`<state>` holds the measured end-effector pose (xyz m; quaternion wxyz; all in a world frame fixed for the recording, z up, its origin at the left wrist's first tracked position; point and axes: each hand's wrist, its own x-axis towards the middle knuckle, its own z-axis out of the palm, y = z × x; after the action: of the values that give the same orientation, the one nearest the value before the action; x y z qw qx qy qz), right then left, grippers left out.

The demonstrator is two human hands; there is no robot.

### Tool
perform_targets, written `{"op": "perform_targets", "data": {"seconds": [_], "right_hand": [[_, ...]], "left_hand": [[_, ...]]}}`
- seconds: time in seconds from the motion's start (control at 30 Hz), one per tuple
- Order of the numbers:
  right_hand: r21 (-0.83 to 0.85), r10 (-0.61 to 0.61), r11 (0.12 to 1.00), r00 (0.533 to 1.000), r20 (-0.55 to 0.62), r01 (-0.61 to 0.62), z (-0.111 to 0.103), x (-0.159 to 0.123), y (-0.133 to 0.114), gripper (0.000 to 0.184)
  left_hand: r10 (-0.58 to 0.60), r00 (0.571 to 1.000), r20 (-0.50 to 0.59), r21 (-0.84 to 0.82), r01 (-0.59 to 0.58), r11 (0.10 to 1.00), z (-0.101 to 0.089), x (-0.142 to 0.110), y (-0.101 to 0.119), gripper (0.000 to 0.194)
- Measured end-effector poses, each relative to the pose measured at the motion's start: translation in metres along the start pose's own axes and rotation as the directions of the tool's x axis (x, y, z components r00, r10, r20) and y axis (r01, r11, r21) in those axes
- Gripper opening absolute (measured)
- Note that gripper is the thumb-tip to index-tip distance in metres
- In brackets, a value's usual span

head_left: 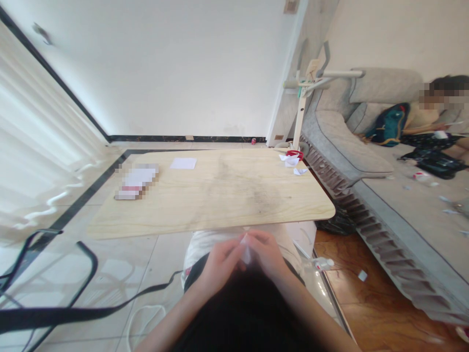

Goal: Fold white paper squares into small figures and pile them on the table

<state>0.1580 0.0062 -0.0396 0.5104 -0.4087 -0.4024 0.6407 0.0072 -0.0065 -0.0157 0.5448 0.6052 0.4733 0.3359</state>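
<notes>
My left hand (220, 261) and my right hand (269, 254) meet close to my body, just below the near edge of the wooden table (220, 195). Both pinch a small folded piece of white paper (246, 252) between their fingers. My dark hair hides the wrists and part of the hands.
On the table lie a white paper sheet (183, 163), a blurred stack at the left (135, 182), red-handled scissors (295, 155) and paper scraps (299, 171). A grey sofa (366, 161) with another person (436, 117) stands at the right. Black straps (73, 303) cross the floor at the left.
</notes>
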Motion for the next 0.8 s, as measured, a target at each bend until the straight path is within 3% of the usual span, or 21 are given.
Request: {"op": "perform_targets", "data": {"seconds": [0.13, 0.27, 0.8], "right_hand": [[-0.103, -0.051, 0.993, 0.998, 0.044, 0.055, 0.002, -0.002, -0.009, 0.022], [-0.146, -0.078, 0.985, 0.995, 0.062, 0.087, 0.003, -0.002, -0.013, 0.020], [-0.031, -0.037, 0.999, 0.994, 0.104, 0.040, -0.004, 0.000, 0.000, 0.023]], "left_hand": [[0.032, 0.997, -0.072, 0.018, -0.030, 0.999, -0.001, -0.001, -0.002, 0.038], [0.030, 0.997, -0.068, -0.001, -0.030, 1.000, -0.002, -0.001, -0.004, 0.038], [-0.013, 1.000, -0.021, -0.082, 0.011, 0.997, -0.002, -0.001, 0.000, 0.036]]}}
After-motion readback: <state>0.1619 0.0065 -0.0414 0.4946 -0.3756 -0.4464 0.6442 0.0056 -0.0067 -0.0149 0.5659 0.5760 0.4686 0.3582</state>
